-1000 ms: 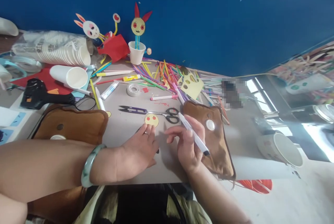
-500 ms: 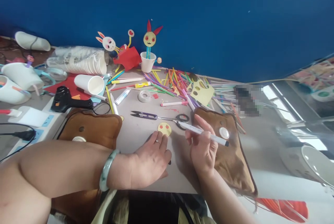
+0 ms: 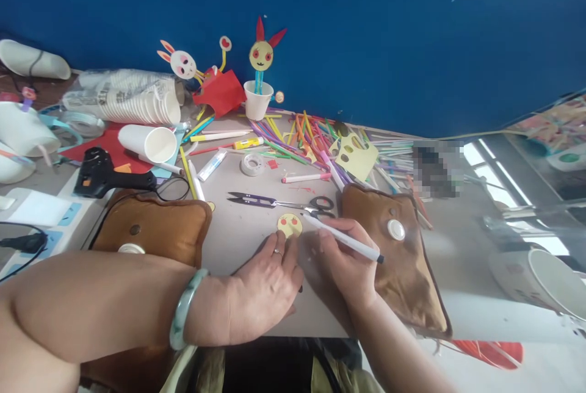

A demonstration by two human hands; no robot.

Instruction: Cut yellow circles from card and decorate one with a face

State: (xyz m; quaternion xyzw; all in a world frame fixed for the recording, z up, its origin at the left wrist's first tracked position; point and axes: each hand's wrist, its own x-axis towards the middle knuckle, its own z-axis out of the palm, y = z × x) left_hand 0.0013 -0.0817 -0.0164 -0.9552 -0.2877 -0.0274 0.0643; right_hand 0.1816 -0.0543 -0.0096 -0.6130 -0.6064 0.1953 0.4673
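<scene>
A round yellow paper face (image 3: 290, 224) with two red eyes lies on the table. The fingertips of my left hand (image 3: 259, 292) press its lower edge down, the fingers close together and slightly bent. A small dark tip shows beside the left thumb; what it belongs to is hidden under the palm. My right hand (image 3: 350, 259) pinches a white marker (image 3: 354, 241) like a pen, its writing end pointing left, close to the right of the paper face. Just behind the face lie dark-handled scissors (image 3: 315, 205) and purple thread snips (image 3: 254, 199).
Brown cushion-like pouches (image 3: 158, 228) lie on both sides. A black glue gun (image 3: 112, 176), a white paper cup (image 3: 149, 143) and a tape roll (image 3: 252, 165) sit behind. Finished paper-rabbit figures (image 3: 260, 57), colourful pipe cleaners (image 3: 311, 137) and cut yellow card (image 3: 357, 158) line the blue wall.
My right hand has turned the marker and brought its writing end down and left, close to the paper face. My left hand stays pressed on the face. The view has shifted slightly.
</scene>
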